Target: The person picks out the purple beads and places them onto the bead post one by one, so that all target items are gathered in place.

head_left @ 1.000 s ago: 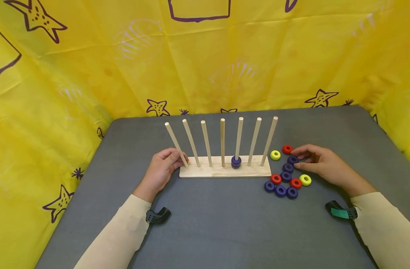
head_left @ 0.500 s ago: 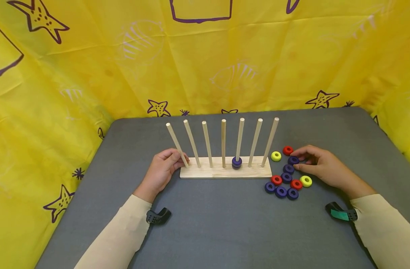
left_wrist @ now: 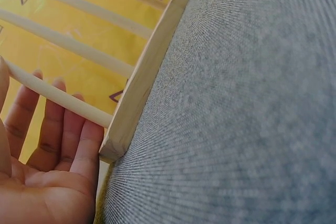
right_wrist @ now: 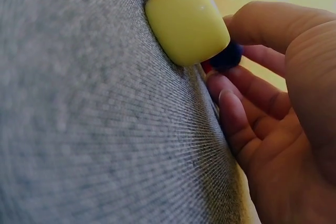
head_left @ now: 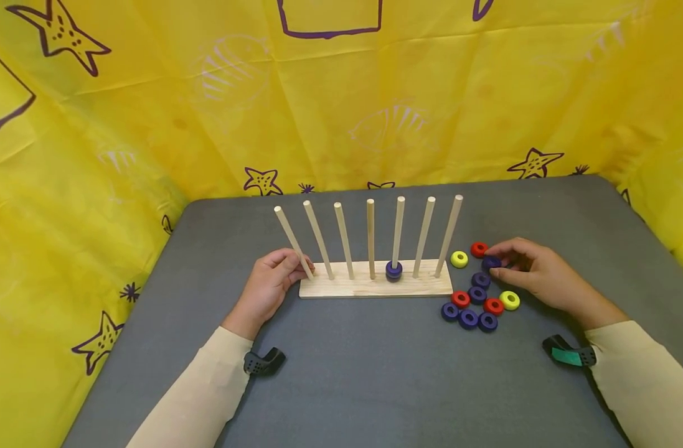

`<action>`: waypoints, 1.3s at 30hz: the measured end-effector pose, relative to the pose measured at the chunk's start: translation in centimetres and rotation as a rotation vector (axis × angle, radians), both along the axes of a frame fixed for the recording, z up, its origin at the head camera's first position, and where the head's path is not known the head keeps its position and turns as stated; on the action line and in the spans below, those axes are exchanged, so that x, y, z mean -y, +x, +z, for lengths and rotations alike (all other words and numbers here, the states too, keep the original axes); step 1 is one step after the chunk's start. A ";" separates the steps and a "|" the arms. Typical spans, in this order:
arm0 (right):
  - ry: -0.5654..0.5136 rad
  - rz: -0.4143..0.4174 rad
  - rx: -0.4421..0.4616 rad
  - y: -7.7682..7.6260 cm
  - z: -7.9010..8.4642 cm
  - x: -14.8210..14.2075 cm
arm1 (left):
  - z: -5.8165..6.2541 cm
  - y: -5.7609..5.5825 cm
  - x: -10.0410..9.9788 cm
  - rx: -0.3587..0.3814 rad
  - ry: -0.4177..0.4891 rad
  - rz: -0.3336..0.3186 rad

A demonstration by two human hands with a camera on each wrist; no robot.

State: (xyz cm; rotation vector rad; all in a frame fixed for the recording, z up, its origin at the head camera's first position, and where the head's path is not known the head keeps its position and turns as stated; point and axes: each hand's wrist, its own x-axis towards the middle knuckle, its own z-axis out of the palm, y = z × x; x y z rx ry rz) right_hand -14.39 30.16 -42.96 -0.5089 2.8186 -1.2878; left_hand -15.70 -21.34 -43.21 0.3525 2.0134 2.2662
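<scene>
Fingers: right hand [head_left: 528, 274] pinches a blue ring [head_left: 491, 262] between thumb and fingertips; left hand [head_left: 271, 283] holds the end peg [head_left: 287, 233], thumb on one side, fingers on the other.
Table [head_left: 375, 379]: grey, far corners rounded; a yellow sheet [head_left: 319, 112] with purple stars and pale fish rises behind its back edge.
Stand [head_left: 375, 287]: mid-table, nearer the back edge.
Loose rings: blue [head_left: 468, 319], red [head_left: 461, 300] and yellow [head_left: 510, 300], between stand and the table's right edge.
Change: against half a second ago, the pinched ring sits slightly higher and tipped; the stand stays put.
Pegs: seven round rods, the fifth from the left carrying two stacked rings [head_left: 394, 271].
Materials: pale grained wood, ribbed woven cloth, smooth round-sided rings.
</scene>
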 end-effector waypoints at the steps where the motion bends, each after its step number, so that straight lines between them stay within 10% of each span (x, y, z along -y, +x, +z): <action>1: -0.002 0.002 -0.004 0.0 0.1 0.0 | 0.0 0.0 0.0 -0.007 0.006 -0.001; 39: -0.147 -0.005 -0.219 1.3 5.2 1.8 | -0.2 0.0 -0.2 -0.039 0.047 0.004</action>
